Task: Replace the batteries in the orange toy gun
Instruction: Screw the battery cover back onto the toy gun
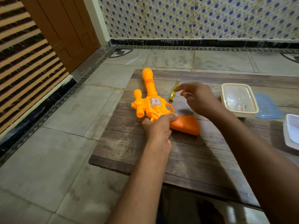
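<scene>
Forearms fill the near view above the board (186, 156), the largest bare surface, laid on the floor with open room near and right of the gun. At the board's far left lies the gun (155, 104), barrel pointing far, its muzzle at the far edge. The gun is pinned by the left hand (157, 126), fingers curled round it just ahead of the grip. The right hand (197, 97) is held open, fingers apart, reaching at the screwdriver (174, 91). An early step is judged: the tool must be lifted, then the grip's screw (184, 125) loosened. At right, a tub (239, 99) and lid (267, 107) are set.
</scene>
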Demonstrator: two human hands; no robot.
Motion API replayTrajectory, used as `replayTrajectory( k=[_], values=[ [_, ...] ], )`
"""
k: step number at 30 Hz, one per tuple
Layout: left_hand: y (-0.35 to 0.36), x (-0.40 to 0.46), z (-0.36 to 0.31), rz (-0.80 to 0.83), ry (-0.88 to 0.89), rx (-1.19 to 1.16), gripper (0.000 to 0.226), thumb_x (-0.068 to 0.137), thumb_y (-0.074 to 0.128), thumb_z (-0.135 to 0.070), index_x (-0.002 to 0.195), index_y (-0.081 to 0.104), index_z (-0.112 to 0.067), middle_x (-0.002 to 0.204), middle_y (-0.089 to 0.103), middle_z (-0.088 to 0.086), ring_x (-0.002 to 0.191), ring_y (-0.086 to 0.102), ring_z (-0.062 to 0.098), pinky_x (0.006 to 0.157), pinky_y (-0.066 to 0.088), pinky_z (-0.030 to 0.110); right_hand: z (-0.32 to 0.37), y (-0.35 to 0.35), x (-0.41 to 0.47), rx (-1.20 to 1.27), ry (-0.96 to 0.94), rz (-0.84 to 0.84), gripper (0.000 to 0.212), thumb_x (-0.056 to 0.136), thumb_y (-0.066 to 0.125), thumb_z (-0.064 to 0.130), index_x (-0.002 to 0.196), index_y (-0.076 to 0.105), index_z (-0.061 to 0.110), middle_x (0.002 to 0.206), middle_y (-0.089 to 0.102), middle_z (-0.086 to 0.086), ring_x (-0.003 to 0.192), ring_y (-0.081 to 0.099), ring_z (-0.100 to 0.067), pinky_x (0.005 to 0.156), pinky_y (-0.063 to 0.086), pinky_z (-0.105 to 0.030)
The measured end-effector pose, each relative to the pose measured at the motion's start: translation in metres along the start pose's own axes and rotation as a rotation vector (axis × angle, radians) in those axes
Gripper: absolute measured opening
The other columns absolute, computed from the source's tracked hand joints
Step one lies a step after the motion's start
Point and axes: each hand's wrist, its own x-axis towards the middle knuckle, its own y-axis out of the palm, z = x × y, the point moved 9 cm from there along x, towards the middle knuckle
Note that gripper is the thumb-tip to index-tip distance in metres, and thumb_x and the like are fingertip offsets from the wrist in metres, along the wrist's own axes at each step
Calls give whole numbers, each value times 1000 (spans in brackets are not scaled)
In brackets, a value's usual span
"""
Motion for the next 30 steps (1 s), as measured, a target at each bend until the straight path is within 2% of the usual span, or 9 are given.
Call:
replayTrajectory(
  k=[2, 4, 10, 14, 17, 21, 25, 27, 30],
  values=[
    [-1, 1, -1, 1, 1, -7, 68, 67, 84, 7, 125, 54, -12, 110, 72, 7, 84, 66, 14, 71, 53, 33, 7, 21, 19, -203, -46, 148, 59, 91, 46, -12, 139, 63, 17, 119, 68, -19, 107, 63, -27, 80, 42, -28],
    [0, 1, -1, 8, -9, -13, 69, 68, 83, 8, 126, 52, -12, 106, 69, 4, 83, 64, 12, 76, 54, 37, 8, 39, 29, -347, -109, 251, 63, 92, 48, -10, 148, 54, 20, 129, 60, -20, 121, 56, -33, 87, 42, -30],
    [2, 2, -1, 30, -24, -13, 70, 69, 83, 8, 127, 51, -15, 109, 67, 3, 83, 62, 11, 80, 53, 40, 1, 53, 48, -491, -253, 286, 30, 89, 69, 0, 112, 72, 19, 100, 46, -4, 103, 59, -34, 75, 43, -30],
    [2, 3, -1, 40, -26, -11, 64, 70, 82, 8, 121, 51, -15, 101, 66, 0, 82, 62, 11, 82, 54, 41, 5, 40, 37, -488, -316, 195, 27, 89, 67, -4, 110, 68, 13, 107, 48, -10, 92, 55, -28, 70, 48, -35],
    [2, 2, -2, 47, -14, -15, 64, 69, 82, 10, 121, 54, -16, 106, 70, 4, 85, 66, 15, 85, 57, 44, 20, 16, 17, -389, -389, -27, 34, 86, 65, -13, 113, 65, 8, 113, 50, -16, 96, 55, -27, 76, 51, -32],
    [2, 0, -6, 61, 14, -26, 43, 70, 80, 14, 97, 64, -16, 89, 74, 2, 72, 69, 12, 70, 58, 33, 37, -27, -21, -82, -353, -263, 23, 93, 63, -8, 111, 60, 5, 106, 63, -10, 95, 62, -22, 74, 43, -17],
    [-2, 2, -6, 39, 55, -13, 50, 67, 84, 7, 113, 70, -8, 101, 77, 11, 85, 74, 22, 74, 62, 41, 46, -57, -66, 163, -274, -343, 30, 94, 48, -10, 116, 55, 10, 84, 68, -1, 71, 60, -8, 68, 43, -8],
    [1, -2, -4, 50, 60, -35, 55, 68, 83, 7, 119, 68, -8, 106, 76, 12, 88, 74, 21, 72, 62, 41, 41, -65, -85, 251, -238, -366, 33, 97, 47, -9, 118, 58, 13, 79, 62, 5, 69, 59, -11, 66, 47, -13],
    [7, -7, -1, 92, 57, -86, 57, 74, 78, 11, 125, 64, -9, 108, 74, 11, 84, 71, 16, 60, 59, 36, 24, -70, -105, 320, -169, -419, 18, 107, 49, 12, 119, 61, 18, 77, 58, 4, 70, 56, -13, 66, 48, -31]
  ],
)
